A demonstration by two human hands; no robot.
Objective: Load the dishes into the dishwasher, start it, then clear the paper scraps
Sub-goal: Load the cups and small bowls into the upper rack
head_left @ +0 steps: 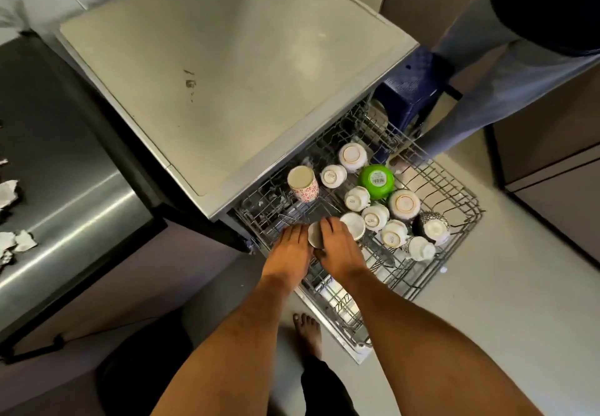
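The dishwasher (227, 91) stands open with its upper wire rack (454, 194) pulled out. Several upturned white cups (375, 217), a green bowl (376, 181), a floral tumbler (302, 185) and a black patterned cup (433, 225) sit in the rack. Both hands are at the rack's near left corner, around a small white cup (314, 235). My left hand (292, 243) touches its left side, and my right hand (337, 243) curls over it from the right. Another white cup (354, 224) lies just beyond my right fingers. Crumpled paper scraps (13, 217) lie on the steel counter at the far left.
The steel counter (65, 188) runs along the left. Another person's leg (487, 91) and a blue stool (409, 91) stand at the rack's far right. The lower rack (341, 305) shows below. My bare foot (308, 331) is on the floor beside the open door. Cabinets line the right.
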